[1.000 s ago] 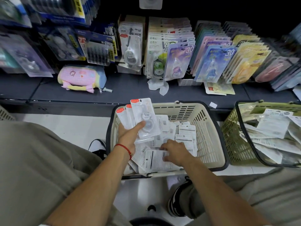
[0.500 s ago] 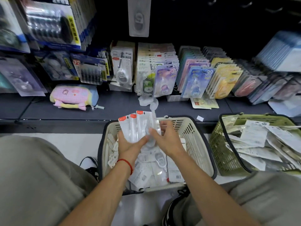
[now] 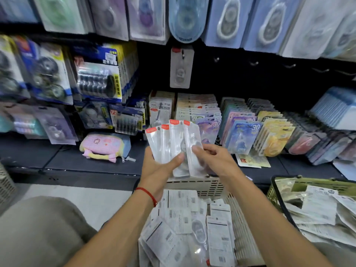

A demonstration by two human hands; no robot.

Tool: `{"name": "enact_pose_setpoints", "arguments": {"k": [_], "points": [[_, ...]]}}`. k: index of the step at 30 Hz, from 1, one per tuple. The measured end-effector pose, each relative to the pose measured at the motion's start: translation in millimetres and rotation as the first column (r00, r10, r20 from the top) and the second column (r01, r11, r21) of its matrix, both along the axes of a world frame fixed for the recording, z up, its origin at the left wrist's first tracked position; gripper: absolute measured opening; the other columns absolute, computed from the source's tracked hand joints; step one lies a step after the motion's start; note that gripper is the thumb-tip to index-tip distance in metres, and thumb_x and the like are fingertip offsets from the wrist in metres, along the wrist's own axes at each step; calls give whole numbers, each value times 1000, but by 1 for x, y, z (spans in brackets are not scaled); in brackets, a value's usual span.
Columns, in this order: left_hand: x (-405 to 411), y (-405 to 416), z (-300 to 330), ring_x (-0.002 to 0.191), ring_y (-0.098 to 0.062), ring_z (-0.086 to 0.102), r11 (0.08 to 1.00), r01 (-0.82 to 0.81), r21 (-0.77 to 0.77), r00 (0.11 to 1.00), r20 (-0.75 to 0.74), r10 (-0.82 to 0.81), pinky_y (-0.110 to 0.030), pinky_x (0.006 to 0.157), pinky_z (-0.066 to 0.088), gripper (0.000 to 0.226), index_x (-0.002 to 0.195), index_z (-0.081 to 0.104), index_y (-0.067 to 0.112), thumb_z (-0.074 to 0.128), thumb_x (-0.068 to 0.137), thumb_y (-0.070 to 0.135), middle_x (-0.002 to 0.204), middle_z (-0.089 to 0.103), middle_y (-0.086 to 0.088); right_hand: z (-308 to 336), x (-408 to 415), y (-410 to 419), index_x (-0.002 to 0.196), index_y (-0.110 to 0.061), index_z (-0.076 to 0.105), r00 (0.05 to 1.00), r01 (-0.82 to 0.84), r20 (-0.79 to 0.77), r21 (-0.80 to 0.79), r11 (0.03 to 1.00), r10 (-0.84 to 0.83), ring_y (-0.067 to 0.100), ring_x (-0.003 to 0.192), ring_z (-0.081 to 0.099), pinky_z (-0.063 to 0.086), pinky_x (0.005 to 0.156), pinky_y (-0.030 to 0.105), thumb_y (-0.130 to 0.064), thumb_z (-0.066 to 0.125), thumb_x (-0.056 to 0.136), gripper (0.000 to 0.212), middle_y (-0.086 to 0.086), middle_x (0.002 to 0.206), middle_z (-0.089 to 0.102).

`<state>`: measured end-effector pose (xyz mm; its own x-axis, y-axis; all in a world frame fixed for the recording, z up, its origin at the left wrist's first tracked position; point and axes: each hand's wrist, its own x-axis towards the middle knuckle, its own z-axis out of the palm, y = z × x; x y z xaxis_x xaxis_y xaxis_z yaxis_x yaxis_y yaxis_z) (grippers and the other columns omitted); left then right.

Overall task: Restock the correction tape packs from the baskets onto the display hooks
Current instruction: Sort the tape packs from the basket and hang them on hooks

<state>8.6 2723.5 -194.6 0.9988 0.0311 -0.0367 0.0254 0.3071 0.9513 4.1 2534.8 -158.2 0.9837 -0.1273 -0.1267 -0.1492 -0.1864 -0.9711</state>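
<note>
My left hand [image 3: 159, 166] holds a fan of several clear correction tape packs [image 3: 169, 143] with red tops, thumb pressed across their fronts. My right hand [image 3: 215, 160] pinches the rightmost pack of the fan at its lower part. Both hands are raised above the beige basket [image 3: 210, 186], which holds many more packs [image 3: 185, 224] lying mostly face down. One matching pack [image 3: 181, 67] hangs alone on a hook on the dark back wall above. To its right, bare hooks [image 3: 253, 63] stick out of the wall.
A green basket [image 3: 277, 191] with more packs stands at the right. The shelf [image 3: 92, 162] carries a pink pouch [image 3: 105, 145] and rows of coloured tape packs [image 3: 242, 135]. Larger blister packs [image 3: 100, 78] hang at the left and along the top. My knees flank the beige basket.
My right hand left the basket and came up to the fan of packs in my left hand. Both hands rose, and my view tilted up toward the hooks.
</note>
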Motion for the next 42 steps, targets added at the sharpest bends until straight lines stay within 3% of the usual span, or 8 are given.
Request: {"name": "enact_pose_setpoints", "arguments": {"k": [6, 14, 18, 29, 32, 35, 36, 42], "points": [[57, 8, 63, 104, -17, 77, 996, 52, 66, 990, 126, -60, -32, 73, 64, 69, 128, 60, 26, 97, 71, 17, 115, 78, 3, 60, 45, 4, 111, -22, 61, 998, 33, 46, -44, 998, -31, 6, 79, 77, 55, 68, 28, -79, 87, 51, 86, -10, 90, 80], [118, 42, 102, 114, -11, 69, 952, -228, 205, 945, 280, 167, -40, 102, 57, 72, 133, 56, 27, 96, 73, 17, 125, 71, 6, 96, 104, 0, 114, -37, 51, 944, 69, 330, -175, 982, -7, 7, 101, 67, 52, 72, 30, -46, 72, 92, 32, -14, 115, 66], [122, 48, 95, 114, -12, 70, 939, -319, 128, 918, 287, 273, -45, 102, 57, 70, 131, 55, 24, 94, 73, 12, 123, 72, 5, 100, 127, 10, 123, -33, 53, 916, 80, 401, -133, 988, -20, 14, 102, 71, 57, 83, 39, -40, 70, 97, 32, -11, 113, 72], [121, 49, 102, 103, -4, 72, 915, -395, 78, 885, 298, 357, -32, 87, 59, 67, 118, 56, 36, 95, 64, 32, 113, 73, 15, 96, 144, 26, 117, -23, 66, 859, 105, 507, -28, 994, -76, 6, 83, 76, 56, 63, 23, -32, 77, 95, 26, -10, 95, 80], [121, 52, 102, 102, -3, 72, 917, -390, 80, 885, 308, 350, -28, 84, 60, 63, 119, 55, 34, 95, 71, 24, 113, 73, 16, 92, 150, 26, 126, -20, 65, 876, 143, 480, -167, 976, -46, -7, 80, 69, 51, 63, 14, -43, 73, 96, 39, -20, 87, 75], [120, 53, 102, 106, -5, 72, 937, -344, 67, 902, 301, 309, -28, 84, 61, 66, 122, 55, 32, 95, 70, 23, 118, 73, 13, 86, 155, 27, 147, -21, 49, 909, 247, 413, -432, 867, -53, 9, 118, 61, 53, 94, 30, -57, 64, 96, 64, -7, 131, 60], [120, 53, 101, 108, -7, 73, 946, -318, 58, 911, 296, 288, -30, 86, 61, 68, 124, 56, 31, 95, 70, 23, 119, 73, 12, 84, 156, 28, 146, -23, 49, 907, 245, 420, -450, 859, -38, 9, 115, 60, 52, 91, 29, -58, 64, 95, 63, -6, 132, 56], [118, 46, 100, 113, -18, 74, 992, -128, -8, 949, 291, 124, -37, 84, 64, 73, 129, 57, 29, 96, 68, 24, 122, 76, 5, 82, 148, 45, 117, -36, 71, 911, -209, 287, -301, 930, 297, 1, 100, 71, 57, 87, 31, -79, 68, 73, 62, -19, 108, 76]]}}
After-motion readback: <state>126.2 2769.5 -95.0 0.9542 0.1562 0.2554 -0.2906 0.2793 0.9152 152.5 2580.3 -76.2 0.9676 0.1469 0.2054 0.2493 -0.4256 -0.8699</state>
